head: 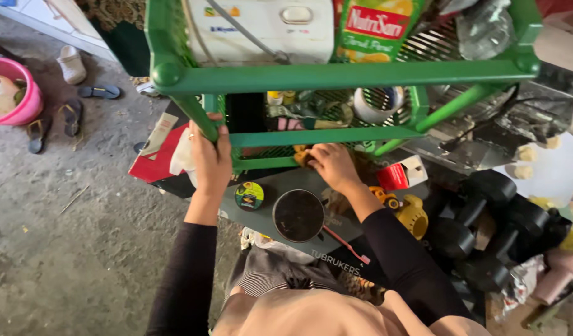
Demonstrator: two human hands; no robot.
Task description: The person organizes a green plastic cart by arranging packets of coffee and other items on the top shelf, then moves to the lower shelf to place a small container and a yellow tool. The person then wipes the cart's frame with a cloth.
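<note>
left hand (210,155) fingers clench green rack post (196,118); right hand (331,165) apparently grasps yellowish thing (301,155).

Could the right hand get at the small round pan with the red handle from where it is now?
Probably yes: the right hand rests at the rack's lowest shelf, and the round pan lies uncovered just below it.

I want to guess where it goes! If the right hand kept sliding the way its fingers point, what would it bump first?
The right hand points left along the low shelf of the green rack. It would probably bump the small yellowish thing at its fingertips first, then the rack's green post that the left hand grips. Depth is hard to judge.
</note>
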